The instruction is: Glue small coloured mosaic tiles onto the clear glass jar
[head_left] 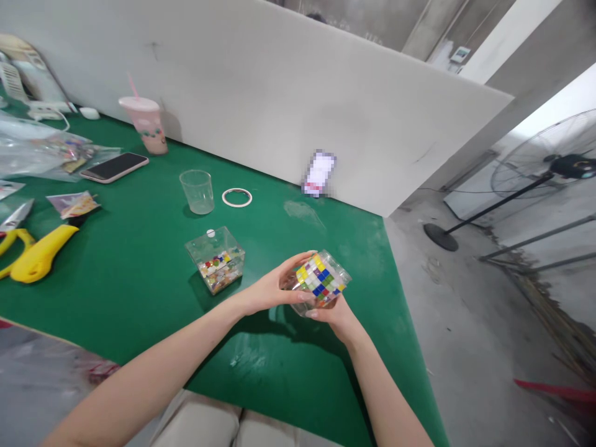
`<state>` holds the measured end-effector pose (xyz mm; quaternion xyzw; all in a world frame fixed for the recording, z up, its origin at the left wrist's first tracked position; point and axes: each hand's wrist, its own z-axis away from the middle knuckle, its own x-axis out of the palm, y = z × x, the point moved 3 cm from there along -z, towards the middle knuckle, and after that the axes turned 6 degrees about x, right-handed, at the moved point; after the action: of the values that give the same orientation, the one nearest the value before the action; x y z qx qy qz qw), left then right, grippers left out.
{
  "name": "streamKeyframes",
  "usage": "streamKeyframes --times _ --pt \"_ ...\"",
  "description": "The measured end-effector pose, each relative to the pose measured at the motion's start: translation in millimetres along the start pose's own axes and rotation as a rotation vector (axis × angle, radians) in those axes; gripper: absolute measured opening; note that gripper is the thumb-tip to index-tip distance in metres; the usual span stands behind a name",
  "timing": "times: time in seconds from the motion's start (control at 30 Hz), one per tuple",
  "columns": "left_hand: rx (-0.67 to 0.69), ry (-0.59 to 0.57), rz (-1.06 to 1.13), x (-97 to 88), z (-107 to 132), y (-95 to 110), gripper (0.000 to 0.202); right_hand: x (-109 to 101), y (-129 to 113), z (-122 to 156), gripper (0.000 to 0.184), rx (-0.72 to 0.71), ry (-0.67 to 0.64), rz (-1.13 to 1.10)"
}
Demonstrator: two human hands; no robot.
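Tilted above the green table is a clear glass jar (322, 280), its side partly covered with small square mosaic tiles in yellow, blue, white, green and red. My left hand (286, 282) wraps round its left side, thumb in front and fingers behind. From below and the right, my right hand (333, 315) grips the same jar; some of its fingers are hidden behind the glass. Left of my hands stands a clear square box (218, 261) holding loose coloured tiles, with a white round knob at its top. An empty clear cup (197, 194) and a white ring (237, 198) lie beyond it.
Yellow-handled scissors (18, 248), a yellow-handled tool (44, 253), a dark-screened phone (115, 167), plastic bags (37, 149) and a pink cup with a straw (145, 127) occupy the left. A lit phone (319, 174) leans against the white panel (261, 93). The table's right edge drops to the floor, near a fan (568, 166).
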<state>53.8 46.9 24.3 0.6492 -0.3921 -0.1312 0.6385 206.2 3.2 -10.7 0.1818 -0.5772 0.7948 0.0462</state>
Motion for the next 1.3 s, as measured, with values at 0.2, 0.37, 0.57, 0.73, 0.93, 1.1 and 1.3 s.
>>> streamKeyframes --times 0.2,0.37,0.57,0.73,0.93,1.1,1.3 --pt "-0.011 0.014 0.041 2.8 1.0 0.0 0.079 0.3 -0.8 1.6 0.077 0.015 0.012 0.038" --pt "-0.003 0.018 0.060 3.1 1.0 -2.5 0.074 2.2 -1.2 2.2 0.069 0.006 0.022 0.029" --pt "0.038 0.009 0.071 1.1 1.0 -7.7 0.068 2.2 0.5 0.9 0.070 0.002 -0.004 0.044" --pt "0.035 0.006 0.069 0.7 1.0 -10.7 0.067 -0.7 4.0 -0.2 0.076 0.002 -0.011 0.033" --pt "0.056 -0.007 0.054 2.9 0.6 -11.4 0.069 -0.9 5.7 0.3 0.077 0.023 0.007 0.013" --pt "0.103 -0.023 -0.002 3.7 2.0 -17.9 0.070 2.2 3.2 1.3 0.077 0.036 0.000 0.004" --pt "0.156 0.033 -0.071 2.5 3.5 -23.9 0.071 4.2 2.0 1.3 0.072 0.038 -0.009 0.021"
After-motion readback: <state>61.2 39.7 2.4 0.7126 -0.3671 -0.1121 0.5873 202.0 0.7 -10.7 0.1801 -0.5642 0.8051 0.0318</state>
